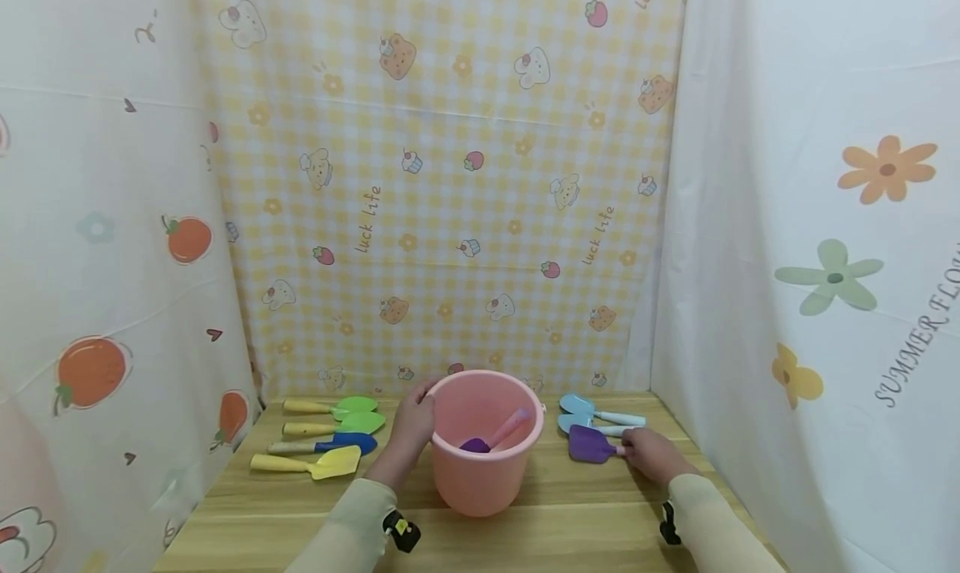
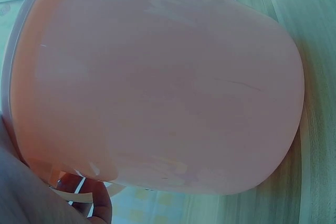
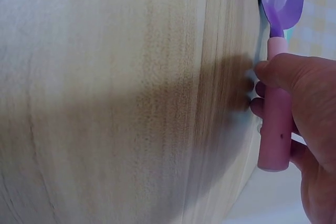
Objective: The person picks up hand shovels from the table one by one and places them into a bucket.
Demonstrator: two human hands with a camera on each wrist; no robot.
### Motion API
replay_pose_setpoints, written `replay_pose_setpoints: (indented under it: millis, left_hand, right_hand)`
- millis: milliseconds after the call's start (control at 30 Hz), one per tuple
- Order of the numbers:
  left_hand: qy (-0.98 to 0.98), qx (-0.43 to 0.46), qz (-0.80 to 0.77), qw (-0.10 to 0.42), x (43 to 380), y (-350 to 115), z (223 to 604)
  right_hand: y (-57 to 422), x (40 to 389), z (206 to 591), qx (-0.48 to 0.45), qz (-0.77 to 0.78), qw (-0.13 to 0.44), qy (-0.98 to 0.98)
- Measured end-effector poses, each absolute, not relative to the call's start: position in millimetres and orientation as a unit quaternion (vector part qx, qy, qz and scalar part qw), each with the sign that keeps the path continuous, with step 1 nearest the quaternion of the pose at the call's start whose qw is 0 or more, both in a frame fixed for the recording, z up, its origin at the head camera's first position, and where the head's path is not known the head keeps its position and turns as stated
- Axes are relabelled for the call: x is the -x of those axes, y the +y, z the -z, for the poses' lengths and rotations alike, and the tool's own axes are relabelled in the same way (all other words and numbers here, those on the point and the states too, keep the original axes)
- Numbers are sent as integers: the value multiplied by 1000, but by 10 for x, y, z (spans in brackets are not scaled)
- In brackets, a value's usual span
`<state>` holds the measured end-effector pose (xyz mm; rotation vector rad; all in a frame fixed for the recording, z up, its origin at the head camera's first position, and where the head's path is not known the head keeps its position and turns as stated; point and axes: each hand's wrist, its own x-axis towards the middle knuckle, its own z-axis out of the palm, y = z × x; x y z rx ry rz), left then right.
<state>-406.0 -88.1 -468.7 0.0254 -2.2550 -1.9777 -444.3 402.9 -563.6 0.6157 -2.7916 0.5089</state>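
A pink bucket (image 1: pixel 480 481) stands upright on the table in the head view, with a purple-bladed shovel (image 1: pixel 510 430) leaning inside it. At its left rim my left hand (image 1: pixel 412 419) grips the bucket; in the left wrist view the fingers (image 2: pixel 100 200) curl by the handle strip just under the rim. On the right, my right hand (image 1: pixel 654 455) holds another small shovel (image 1: pixel 588 445), purple in the blade and pink in the handle. The right wrist view shows thumb and fingers wrapped about that pink handle (image 3: pixel 276 124). This shovel overlaps a light blue one behind it.
Two light blue shovels (image 1: pixel 622 419) lie at the back right. Left of the bucket several shovels lie in a row: two green (image 1: pixel 360 421), one blue (image 1: pixel 352 442) and one yellow (image 1: pixel 333 463). Printed curtains (image 1: pixel 450 181) enclose the wooden table (image 1: pixel 562 531) at the back and sides.
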Motion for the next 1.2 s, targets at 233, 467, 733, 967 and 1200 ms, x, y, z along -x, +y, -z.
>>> replay_pose_setpoints:
  millis: [233, 467, 733, 967, 1200]
  left_hand:
    - [-747, -9, 661, 69, 4060, -881, 4697]
    - [-749, -6, 659, 69, 4045, -876, 4690]
    - [-751, -5, 657, 69, 4017, -877, 4673]
    - [-753, -4, 654, 72, 4006, -875, 4675]
    - [-750, -5, 658, 72, 4007, -877, 4666]
  right_hand:
    - [3933, 4391, 5585, -180, -135, 114, -968]
    - [3919, 4374, 5606, -178, -137, 112, -968]
    - [3916, 4385, 5622, -179, -139, 111, -968]
    - [3914, 4399, 5649, -173, -137, 109, -969]
    - [3902, 4393, 5642, -182, -132, 123, -967]
